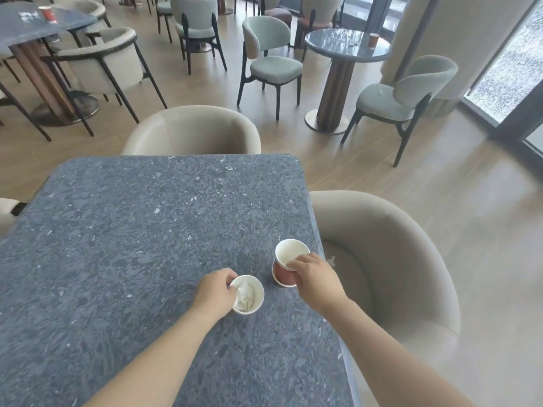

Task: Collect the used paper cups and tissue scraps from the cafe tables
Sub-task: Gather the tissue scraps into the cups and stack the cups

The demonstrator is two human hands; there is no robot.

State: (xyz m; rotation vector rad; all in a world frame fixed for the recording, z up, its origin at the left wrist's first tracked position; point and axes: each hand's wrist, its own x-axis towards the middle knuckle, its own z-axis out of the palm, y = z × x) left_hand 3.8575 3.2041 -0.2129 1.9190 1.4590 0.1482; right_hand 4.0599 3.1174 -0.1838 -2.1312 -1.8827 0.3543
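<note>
On the grey speckled table (pixel 132 230) my left hand (pixel 214 292) grips the rim of a paper cup (pixel 254 298) with a crumpled tissue scrap (pixel 245 293) inside it. Just to the right, my right hand (pixel 317 277) holds a red paper cup (pixel 289 254) by its rim; it sits stacked in another red cup (pixel 283 282) near the table's right edge. A further red cup (pixel 48 13) stands on the far left table, and one more red cup (pixel 374 40) on the round table at the back right.
Beige tub chairs stand at the table's far side (pixel 191 130) and right side (pixel 396 259), the latter with a small white scrap (pixel 331 259) on its seat. Green chairs (pixel 273 63) surround the round table (pixel 346 45). Glass doors (pixel 511 63) line the right wall.
</note>
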